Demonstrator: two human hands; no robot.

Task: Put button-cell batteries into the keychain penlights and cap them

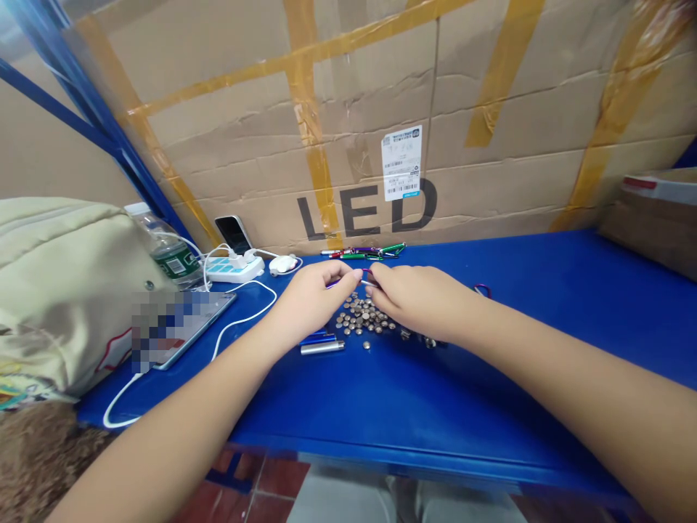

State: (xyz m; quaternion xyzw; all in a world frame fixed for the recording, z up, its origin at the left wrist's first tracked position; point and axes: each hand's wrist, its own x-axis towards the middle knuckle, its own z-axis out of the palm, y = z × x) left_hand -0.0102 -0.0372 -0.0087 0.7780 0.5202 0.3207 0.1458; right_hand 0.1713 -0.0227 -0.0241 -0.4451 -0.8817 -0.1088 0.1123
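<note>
My left hand (321, 290) is closed, with thumb and index finger pinched at the middle of the table. A sliver of purple shows under its fingers, seemingly part of a pen barrel. Close beside it, my right hand (419, 294) is also closed, its fingertips around a slim silvery pen part (369, 284). A small dark red curve shows above that part, between the two hands. Below them lies a pile of small round metal caps (364, 317), partly covered by the right hand. A silver tube (322, 348) and blue tubes (320, 338) rest by my left wrist.
Several assembled coloured pens (362, 253) lie against a large cardboard box (359, 152). On the left are a power strip (234, 269), white cables, a tablet (196, 330), a phone (233, 234), a bottle (171, 254) and a beige bag (70, 283). Another box (653, 218) stands right.
</note>
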